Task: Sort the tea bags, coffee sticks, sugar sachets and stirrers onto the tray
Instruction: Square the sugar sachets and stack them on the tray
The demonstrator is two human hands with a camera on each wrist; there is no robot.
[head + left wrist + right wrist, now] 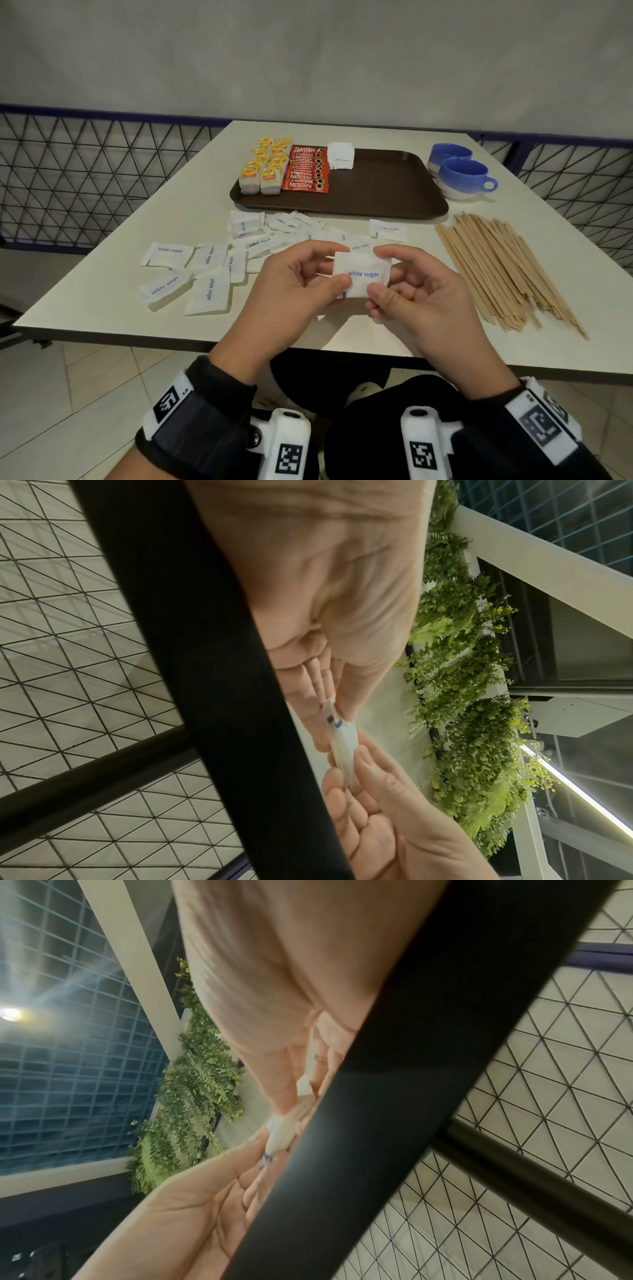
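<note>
- Between both sets of fingers, above the near edge of the pale tabletop (113, 298), sits a small stack of white paper sugar sachets printed "white sugar" in blue (360, 277); the left hand (291, 294) pinches its left edge with thumb on top and fingers curled beneath, and the right hand (421, 294) pinches its right edge the same way.
- Seen from the left wrist, the stack (342, 748) shows edge-on, clamped between thumb and fingers (310, 696) of the left hand.
- Just beyond the fingers, loose white sugar sachets (209, 274) lie scattered on the tabletop, spreading out to the left of the hands.
- Farther beyond the fingers lies a dark brown plastic tray (387, 195); on its left part stand yellow-tagged tea bags (265, 168) in rows, red Nescafé coffee sticks (306, 169) just beside them, and a short pile of white sachets (340, 156) next to those.
- Right of the right hand's fingers, a heap of thin wooden stirrers (503, 267) rests on the tabletop.
- Two blue ceramic cups (462, 174) stand beyond the stirrers, just beside the tray's right edge.
</note>
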